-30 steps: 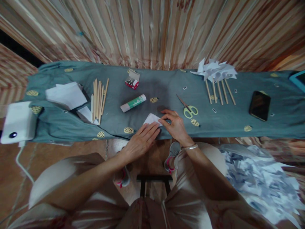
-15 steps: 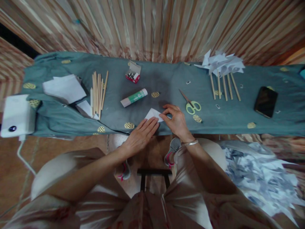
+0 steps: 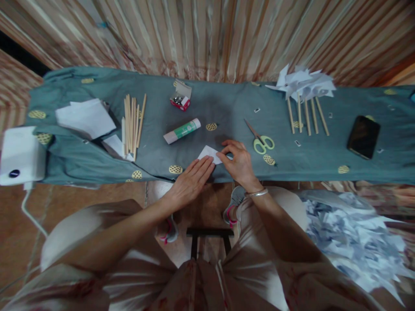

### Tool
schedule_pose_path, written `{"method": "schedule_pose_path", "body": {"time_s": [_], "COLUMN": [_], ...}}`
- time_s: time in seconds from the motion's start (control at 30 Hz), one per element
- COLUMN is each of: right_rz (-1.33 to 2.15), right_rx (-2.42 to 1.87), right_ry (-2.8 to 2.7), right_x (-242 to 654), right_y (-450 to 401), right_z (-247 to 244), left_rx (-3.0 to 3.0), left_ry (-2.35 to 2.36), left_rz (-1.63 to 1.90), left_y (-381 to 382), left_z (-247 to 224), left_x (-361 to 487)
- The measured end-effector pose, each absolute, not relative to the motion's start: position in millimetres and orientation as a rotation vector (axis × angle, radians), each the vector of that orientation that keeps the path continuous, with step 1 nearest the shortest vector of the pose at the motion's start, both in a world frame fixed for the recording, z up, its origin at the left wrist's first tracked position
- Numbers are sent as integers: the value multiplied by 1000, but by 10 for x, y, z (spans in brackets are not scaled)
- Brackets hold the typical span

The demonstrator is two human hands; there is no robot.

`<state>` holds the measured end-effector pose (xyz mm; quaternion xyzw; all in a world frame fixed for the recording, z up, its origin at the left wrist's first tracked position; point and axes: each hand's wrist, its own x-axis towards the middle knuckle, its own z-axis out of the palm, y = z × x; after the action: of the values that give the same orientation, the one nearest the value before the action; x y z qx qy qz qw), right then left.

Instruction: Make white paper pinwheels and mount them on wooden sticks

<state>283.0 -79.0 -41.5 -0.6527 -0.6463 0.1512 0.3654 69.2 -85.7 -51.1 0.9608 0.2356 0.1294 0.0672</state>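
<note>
One paper (image 3: 207, 151) near the glue stick (image 3: 182, 131) seems under folding; left hand (image 3: 188, 183) presses, fingers flat, right hand (image 3: 240, 166) pinches its corner; creasing needs steady pressure.

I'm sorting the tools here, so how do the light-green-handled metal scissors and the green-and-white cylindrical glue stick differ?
The scissors have slim pointed blades and two looped handles; the glue stick is a thick, straight tube.
The scissors' blades point up and left in the view, while the glue stick slopes up to the right.
Both lie untouched on the grey-green cloth.
</note>
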Motion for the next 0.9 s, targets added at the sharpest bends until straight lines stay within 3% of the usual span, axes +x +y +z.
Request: {"method": "schedule_pose_path", "body": {"time_s": [0.9], "right_rz": [350], "right_rx": [-1687], "right_ry": [-1689], "right_x": [2826], "right_y": [-818], "right_z": [-417], "left_rx": [2896], "left_ry": [794], "left_rz": [379], "left_y": [-836], "left_z": [-478], "left_x": [633]}}
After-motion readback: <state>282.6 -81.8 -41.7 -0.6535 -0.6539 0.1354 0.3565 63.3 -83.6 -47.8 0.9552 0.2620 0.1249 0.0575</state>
